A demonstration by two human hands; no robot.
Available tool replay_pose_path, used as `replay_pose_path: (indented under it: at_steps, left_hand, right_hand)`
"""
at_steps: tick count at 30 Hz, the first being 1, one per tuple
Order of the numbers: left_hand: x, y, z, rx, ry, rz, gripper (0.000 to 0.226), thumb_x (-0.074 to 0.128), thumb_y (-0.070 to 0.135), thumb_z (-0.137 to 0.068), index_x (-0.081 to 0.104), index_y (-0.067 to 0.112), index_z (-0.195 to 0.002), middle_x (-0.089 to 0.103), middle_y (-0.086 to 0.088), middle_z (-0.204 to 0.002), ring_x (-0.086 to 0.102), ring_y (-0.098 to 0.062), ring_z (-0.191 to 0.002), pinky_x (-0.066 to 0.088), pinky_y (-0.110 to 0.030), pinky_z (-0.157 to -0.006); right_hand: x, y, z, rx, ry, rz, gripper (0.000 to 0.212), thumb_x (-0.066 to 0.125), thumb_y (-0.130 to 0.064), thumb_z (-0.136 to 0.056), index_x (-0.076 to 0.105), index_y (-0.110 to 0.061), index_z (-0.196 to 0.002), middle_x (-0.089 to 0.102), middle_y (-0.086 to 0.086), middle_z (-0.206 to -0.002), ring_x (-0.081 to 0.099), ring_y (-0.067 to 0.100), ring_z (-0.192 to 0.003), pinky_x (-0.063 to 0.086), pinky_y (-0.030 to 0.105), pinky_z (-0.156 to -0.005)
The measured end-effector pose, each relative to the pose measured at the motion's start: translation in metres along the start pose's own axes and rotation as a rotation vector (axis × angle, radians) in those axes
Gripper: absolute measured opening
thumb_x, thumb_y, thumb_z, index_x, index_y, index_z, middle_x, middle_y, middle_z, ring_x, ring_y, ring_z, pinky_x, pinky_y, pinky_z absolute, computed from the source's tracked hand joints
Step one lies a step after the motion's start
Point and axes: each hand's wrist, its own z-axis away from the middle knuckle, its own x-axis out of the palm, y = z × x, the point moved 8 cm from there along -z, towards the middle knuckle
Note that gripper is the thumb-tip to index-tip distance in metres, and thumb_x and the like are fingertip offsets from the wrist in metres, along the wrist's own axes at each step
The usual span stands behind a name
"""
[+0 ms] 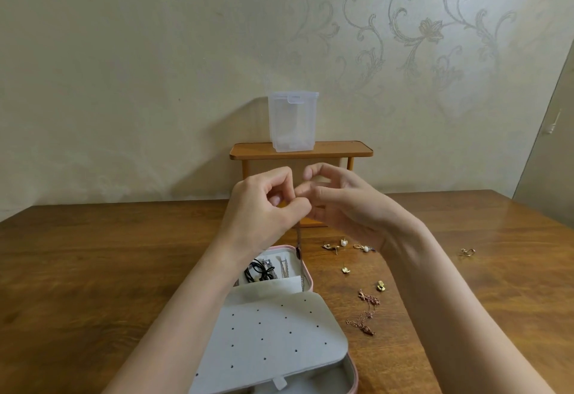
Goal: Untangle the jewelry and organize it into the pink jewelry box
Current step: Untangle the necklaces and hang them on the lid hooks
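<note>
Step in hand: untangling. Left hand [264,204] and right hand [338,204] are pinching a thin chain [298,238] with curled fingers; it is dangling over the open pink jewelry box [306,272]. Next, probably: teasing knot apart, lowering chain into a compartment.

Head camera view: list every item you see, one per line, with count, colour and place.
Pink jewelry box: one, pink shell, grey lining, open on the table's near middle.
Perforated flap: one, grey with black dots, lying over the box.
Hair ties: a few, black, in the box's far compartment.
Thin chain: one, dark, hanging from the hands over the box.
Rose-gold chain: one, tangled, right of the box.
Earrings: several, gold, some with pearls, scattered right of the box.
Clear container: one, on the shelf.
Small shelf: one, orange-brown, against the wall.
Table: one, brown wood.
Left hand: pinching the chain.
Right hand: fingers at the chain.
</note>
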Motion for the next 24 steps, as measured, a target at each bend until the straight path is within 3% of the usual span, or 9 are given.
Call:
replay_pose_path:
  at_steps: [3,7,10,15,20,24]
  left_hand:
    - [-0.001,-0.001,-0.002,-0.013,0.015,0.096,0.021,0.060,0.022,-0.064,0.043,0.014,-0.054,0.030,0.010,-0.047,0.028,-0.007,-0.048,0.027,-0.014,-0.047]
    - [-0.005,-0.003,-0.004,-0.037,0.025,0.285,0.021,0.062,0.034,-0.061,0.047,0.023,-0.052,0.035,0.011,-0.047,0.032,-0.009,-0.048,0.031,-0.019,-0.044]
    - [-0.009,-0.004,-0.005,0.000,0.048,0.194,0.020,0.062,0.030,-0.063,0.045,0.023,-0.054,0.035,0.010,-0.047,0.032,-0.007,-0.049,0.031,-0.018,-0.046]
    - [-0.010,0.002,-0.002,0.079,0.082,-0.059,0.027,0.068,0.015,-0.068,0.044,0.018,-0.056,0.032,0.010,-0.050,0.032,-0.007,-0.051,0.028,-0.013,-0.047]
    - [-0.005,0.006,0.001,0.142,0.057,-0.179,0.019,0.060,0.022,-0.064,0.043,0.019,-0.057,0.031,0.012,-0.051,0.033,-0.005,-0.055,0.029,-0.013,-0.049]
    - [-0.001,0.003,0.001,0.145,-0.012,-0.214,0.028,0.066,0.013,-0.069,0.042,0.021,-0.057,0.039,0.012,-0.050,0.037,-0.003,-0.056,0.030,-0.011,-0.050]
  right_hand:
    - [0.007,0.004,-0.001,0.019,-0.024,-0.151,0.027,0.057,0.003,-0.069,0.048,-0.011,-0.090,0.066,0.006,-0.071,0.057,0.016,-0.073,0.052,0.021,-0.065]
    - [0.009,0.000,-0.001,-0.024,-0.023,-0.191,0.028,0.057,0.005,-0.069,0.047,-0.009,-0.091,0.063,0.005,-0.068,0.054,0.011,-0.060,0.049,0.020,-0.060]
    - [0.002,-0.011,0.001,-0.102,0.019,-0.155,0.037,0.064,0.008,-0.071,0.048,-0.008,-0.100,0.065,0.006,-0.071,0.059,0.012,-0.062,0.050,0.020,-0.061]
    - [-0.002,-0.030,0.010,-0.179,0.063,0.176,0.045,0.069,-0.004,-0.068,0.049,-0.008,-0.109,0.067,0.005,-0.074,0.062,0.011,-0.069,0.048,0.022,-0.067]
    - [0.000,-0.027,0.008,-0.165,0.062,0.465,0.036,0.067,0.007,-0.078,0.050,-0.013,-0.103,0.068,0.000,-0.072,0.061,0.011,-0.069,0.049,0.020,-0.071]
    - [0.003,-0.024,0.006,-0.166,0.042,0.577,0.037,0.065,0.010,-0.079,0.047,-0.007,-0.107,0.065,0.005,-0.076,0.058,0.015,-0.072,0.048,0.021,-0.070]
